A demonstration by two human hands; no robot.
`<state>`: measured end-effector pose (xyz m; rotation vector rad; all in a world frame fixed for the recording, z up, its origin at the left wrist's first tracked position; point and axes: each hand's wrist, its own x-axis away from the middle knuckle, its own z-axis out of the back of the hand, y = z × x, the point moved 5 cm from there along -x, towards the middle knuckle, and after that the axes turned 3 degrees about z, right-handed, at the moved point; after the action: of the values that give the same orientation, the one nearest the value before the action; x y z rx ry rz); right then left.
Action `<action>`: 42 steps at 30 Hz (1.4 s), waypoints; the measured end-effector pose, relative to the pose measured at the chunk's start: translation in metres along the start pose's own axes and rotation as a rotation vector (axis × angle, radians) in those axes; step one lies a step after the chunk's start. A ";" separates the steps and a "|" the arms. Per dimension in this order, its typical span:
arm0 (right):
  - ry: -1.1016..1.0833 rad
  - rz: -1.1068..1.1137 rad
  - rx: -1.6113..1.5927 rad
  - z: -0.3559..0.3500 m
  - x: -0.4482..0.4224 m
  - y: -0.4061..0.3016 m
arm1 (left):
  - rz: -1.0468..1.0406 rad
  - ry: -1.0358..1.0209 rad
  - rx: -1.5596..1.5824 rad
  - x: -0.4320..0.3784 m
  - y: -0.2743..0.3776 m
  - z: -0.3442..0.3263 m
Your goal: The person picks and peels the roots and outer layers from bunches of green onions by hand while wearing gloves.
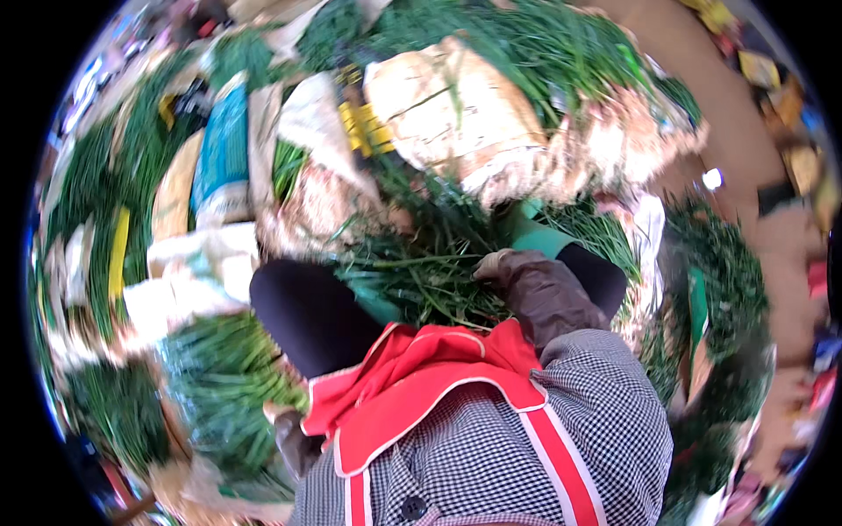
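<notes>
My right hand (491, 264), pale at the fingers below a brown sleeve cover, is curled at the end of a long green stalk (427, 260). Beneath it, between my knees, lies a heap of loose green leaves (454, 296). My left hand (279, 411) is low at my left side, partly hidden by its brown cuff and the red apron (421, 375). It is against the pale lower ends of a pile of scallion-like greens (223, 388); its grip cannot be made out.
Ahead lie rooted bundles of greens (618, 144), a stained beige sack (454, 98) and yellow tape strips (365, 128). A blue-green bag (223, 151) and white folded sacking (197, 269) lie at left. More dark leaves (717, 283) are heaped at right, beside brown floor (750, 197).
</notes>
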<state>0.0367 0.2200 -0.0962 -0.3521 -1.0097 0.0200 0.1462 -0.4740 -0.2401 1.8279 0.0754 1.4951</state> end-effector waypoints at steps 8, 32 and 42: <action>1.146 -0.309 -0.321 0.182 0.174 0.063 | -0.626 -0.440 0.210 0.258 0.154 -0.242; 0.962 -0.155 0.236 0.266 0.156 0.030 | -0.035 -1.168 -0.617 0.360 -0.040 -0.447; 0.476 -0.034 0.153 0.174 0.158 -0.044 | 0.322 -1.383 -0.608 0.379 -0.140 -0.458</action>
<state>-0.0297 0.2555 0.1311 -0.1859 -0.5386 -0.0171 -0.0728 0.0430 0.0003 1.9672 -1.2159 0.0892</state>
